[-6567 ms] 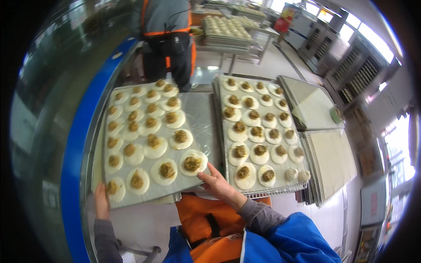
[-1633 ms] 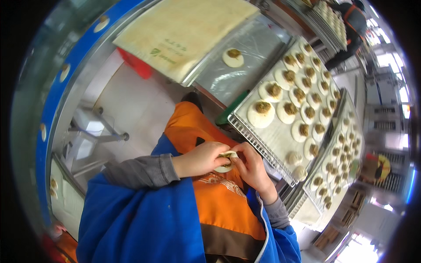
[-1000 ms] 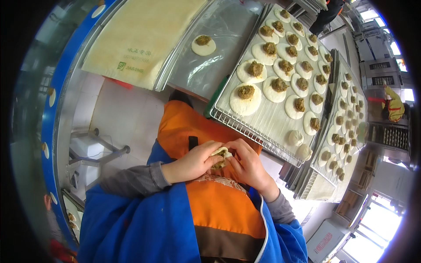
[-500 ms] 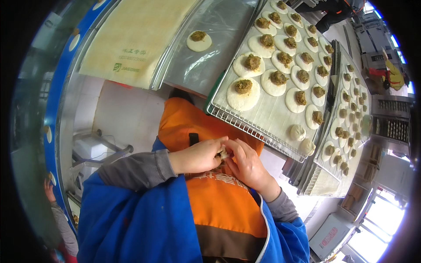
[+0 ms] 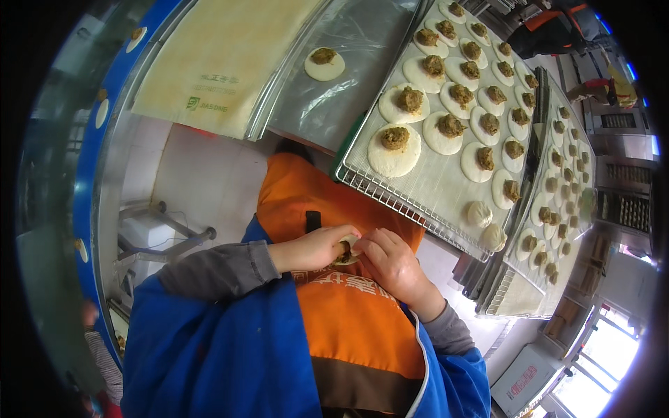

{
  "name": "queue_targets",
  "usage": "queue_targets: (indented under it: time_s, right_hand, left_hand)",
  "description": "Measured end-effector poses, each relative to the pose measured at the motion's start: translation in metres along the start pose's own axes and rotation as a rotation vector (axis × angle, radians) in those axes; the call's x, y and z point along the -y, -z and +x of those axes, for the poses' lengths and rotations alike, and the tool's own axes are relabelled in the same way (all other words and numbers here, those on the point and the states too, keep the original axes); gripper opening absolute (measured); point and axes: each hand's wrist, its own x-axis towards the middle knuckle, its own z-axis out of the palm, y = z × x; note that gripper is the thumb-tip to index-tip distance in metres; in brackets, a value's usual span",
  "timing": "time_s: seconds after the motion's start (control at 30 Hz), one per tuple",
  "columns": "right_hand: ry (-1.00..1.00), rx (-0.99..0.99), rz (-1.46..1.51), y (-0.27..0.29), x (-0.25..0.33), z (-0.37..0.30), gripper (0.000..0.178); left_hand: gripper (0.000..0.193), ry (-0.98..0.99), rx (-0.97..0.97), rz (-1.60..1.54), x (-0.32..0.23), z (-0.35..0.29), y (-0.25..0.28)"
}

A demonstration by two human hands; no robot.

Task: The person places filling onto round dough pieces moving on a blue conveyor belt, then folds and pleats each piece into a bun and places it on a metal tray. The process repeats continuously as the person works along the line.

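A partly gathered bun (image 5: 345,252), its brown-green filling showing inside the pale dough, is held in front of my orange apron. My left hand (image 5: 313,249) is closed around its left side. At the other side the fingers of my right hand (image 5: 391,259) pinch the dough rim. On the wire-edged tray (image 5: 418,182) to the right lie rows of flat dough rounds (image 5: 394,159) topped with filling. Two closed, pleated buns (image 5: 479,214) sit at the tray's near right corner.
One filled round (image 5: 325,63) rests on a plastic-covered surface (image 5: 306,111) beyond me. Left of it lies a yellowish sheet (image 5: 202,70). A blue-edged conveyor (image 5: 86,167) carries rounds along the left. A second loaded tray (image 5: 533,282) stands right. Another person's sleeve (image 5: 104,359) shows at lower left.
The bun's opening and filling now show more plainly between my hands, and my right fingers have shifted on the rim. Rounds along the conveyor have moved. The view has shifted slightly.
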Motion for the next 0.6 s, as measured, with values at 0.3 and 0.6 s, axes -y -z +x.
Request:
queue_targets:
  time_s: [0.3,0.6]
  right_hand:
    - [-0.521,0.038,0.232,-0.002,-0.006,-0.007,0.028]
    - [-0.064,0.028,0.045,0.002,0.0,-0.002,0.037]
  left_hand:
    - [0.061,0.294,0.185,-0.602,-0.017,-0.003,0.021]
    - [0.042,0.094,-0.05,0.0,-0.007,-0.001,0.002]
